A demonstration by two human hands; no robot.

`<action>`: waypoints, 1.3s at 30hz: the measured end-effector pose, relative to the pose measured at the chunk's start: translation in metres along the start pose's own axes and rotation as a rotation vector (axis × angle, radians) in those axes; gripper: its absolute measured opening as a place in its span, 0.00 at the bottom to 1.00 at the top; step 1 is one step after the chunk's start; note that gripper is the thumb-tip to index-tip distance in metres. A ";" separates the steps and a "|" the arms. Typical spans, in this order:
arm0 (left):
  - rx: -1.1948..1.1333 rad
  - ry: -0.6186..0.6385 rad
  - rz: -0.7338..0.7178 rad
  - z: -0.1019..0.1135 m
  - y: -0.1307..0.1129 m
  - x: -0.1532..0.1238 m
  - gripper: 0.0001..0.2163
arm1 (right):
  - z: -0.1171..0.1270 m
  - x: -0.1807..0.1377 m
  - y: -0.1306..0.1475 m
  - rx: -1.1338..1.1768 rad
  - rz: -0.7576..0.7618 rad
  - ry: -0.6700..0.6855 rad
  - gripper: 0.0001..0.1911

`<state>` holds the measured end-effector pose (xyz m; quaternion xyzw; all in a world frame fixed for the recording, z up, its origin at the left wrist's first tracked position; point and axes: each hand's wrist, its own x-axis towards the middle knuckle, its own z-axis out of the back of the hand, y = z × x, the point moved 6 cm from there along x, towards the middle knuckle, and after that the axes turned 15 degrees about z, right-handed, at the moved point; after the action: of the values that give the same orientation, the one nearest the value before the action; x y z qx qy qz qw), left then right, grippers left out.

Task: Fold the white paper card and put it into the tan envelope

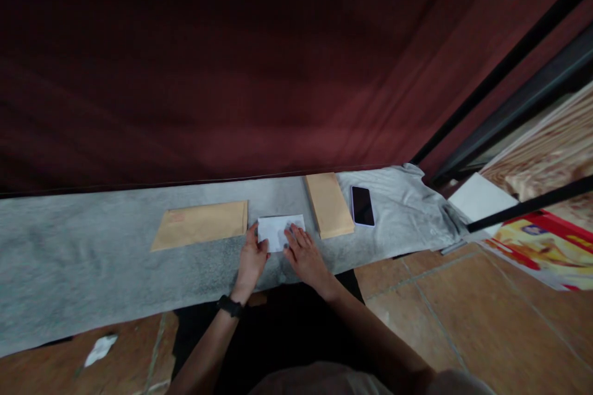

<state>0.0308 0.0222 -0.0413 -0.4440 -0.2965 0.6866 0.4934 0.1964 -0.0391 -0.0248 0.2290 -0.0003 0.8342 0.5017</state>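
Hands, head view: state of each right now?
Left hand: pinching the left edge of the white paper.
Right hand: open, fingers flat on the white paper, pressing it down.

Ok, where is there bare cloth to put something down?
Widest bare stretch: grey cloth left of the long envelope. Crowded around the white paper under both hands, left hand, right hand, between the second envelope and phone.
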 end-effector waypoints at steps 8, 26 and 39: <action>0.616 -0.372 -0.402 -0.003 -0.033 -0.045 0.20 | -0.007 -0.016 0.009 -0.094 0.001 0.031 0.28; 0.806 -0.187 -0.562 -0.025 0.004 -0.060 0.33 | 0.000 -0.034 -0.004 -0.081 -0.075 -0.009 0.30; 0.865 -0.141 -0.559 -0.022 -0.007 -0.068 0.31 | 0.001 -0.035 -0.005 -0.033 -0.085 0.053 0.28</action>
<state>0.0617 -0.0403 -0.0233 -0.0557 -0.1255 0.6166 0.7752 0.2149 -0.0656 -0.0383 0.1984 0.0087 0.8178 0.5402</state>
